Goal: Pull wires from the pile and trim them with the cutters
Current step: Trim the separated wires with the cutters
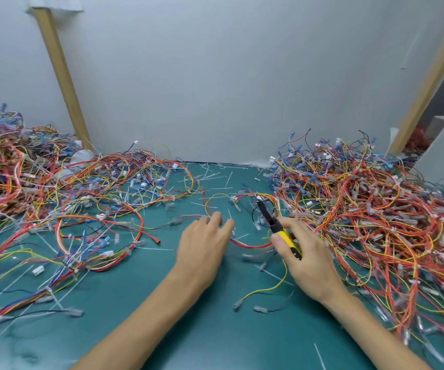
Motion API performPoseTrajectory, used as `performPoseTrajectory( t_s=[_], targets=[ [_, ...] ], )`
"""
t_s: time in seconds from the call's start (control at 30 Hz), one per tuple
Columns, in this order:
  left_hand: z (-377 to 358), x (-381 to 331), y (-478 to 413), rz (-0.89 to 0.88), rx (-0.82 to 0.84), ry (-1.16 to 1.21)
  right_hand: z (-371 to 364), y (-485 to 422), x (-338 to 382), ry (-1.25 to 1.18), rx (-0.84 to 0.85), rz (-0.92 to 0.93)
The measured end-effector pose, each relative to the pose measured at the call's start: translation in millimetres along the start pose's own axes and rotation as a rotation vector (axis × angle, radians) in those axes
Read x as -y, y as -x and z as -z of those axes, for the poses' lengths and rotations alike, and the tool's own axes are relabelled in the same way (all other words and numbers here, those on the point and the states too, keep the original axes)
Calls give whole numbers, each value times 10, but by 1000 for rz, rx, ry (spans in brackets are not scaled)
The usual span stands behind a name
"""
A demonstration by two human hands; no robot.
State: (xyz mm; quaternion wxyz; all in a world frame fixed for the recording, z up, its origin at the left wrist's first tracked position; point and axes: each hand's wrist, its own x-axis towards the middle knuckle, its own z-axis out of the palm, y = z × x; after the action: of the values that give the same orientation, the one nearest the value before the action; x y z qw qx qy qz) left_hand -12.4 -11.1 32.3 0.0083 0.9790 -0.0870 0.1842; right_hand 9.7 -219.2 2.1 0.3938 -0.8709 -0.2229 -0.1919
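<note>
Head view: two bare forearms reach over a green mat [215, 329], and every place below is given from the cutters.
cutters [279, 228]: yellow handles and a black nose; the nose points away from the person into a small wire bundle. The jaws are blurred, so I cannot tell if they are apart.
right hand [308, 260]: its fingers and thumb are curled tightly round the yellow handles.
left hand [203, 249]: it lies left of the cutters with relaxed, nearly straight fingers, palm down, and grips nothing. The fingertips lie over thin wires on the mat.
wire bundle [255, 201]: red, yellow and black wires lie at the nose of the cutters, and a red loop curves between the two hands.
right pile [375, 209]: a big tangle, mostly red and orange, just right of the cutters.
left pile [42, 188]: a second tangle, well apart to the left of the cutters.
white offcuts [215, 180]: thin white pieces lie scattered on the mat beyond the cutters.
</note>
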Motion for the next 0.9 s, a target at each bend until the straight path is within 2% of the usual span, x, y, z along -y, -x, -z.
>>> performPoseTrajectory(
  t_s=[0.1,0.23,0.37,0.53,0.7,0.8,0.9],
  targets=[
    [42,-146,55,-225,-334,157,9,-44,-22,-203,-51,-183],
    [-16,-342,122,-455,-487,195,65,-126,-74,-477,-233,-390],
    [-76,-529,196,-588,-438,241,117,-173,-119,-640,-329,-520],
    [-80,-554,231,-516,-286,316,207,-197,-100,-936,-354,-590],
    [16,-495,240,-555,-274,334,349,-286,-101,-1325,-349,-709],
    [31,-545,280,-611,-310,327,493,-382,-133,-1476,-178,-775],
    [7,-589,288,-625,-299,358,616,-515,-116,-1580,33,-758]
  ],
)
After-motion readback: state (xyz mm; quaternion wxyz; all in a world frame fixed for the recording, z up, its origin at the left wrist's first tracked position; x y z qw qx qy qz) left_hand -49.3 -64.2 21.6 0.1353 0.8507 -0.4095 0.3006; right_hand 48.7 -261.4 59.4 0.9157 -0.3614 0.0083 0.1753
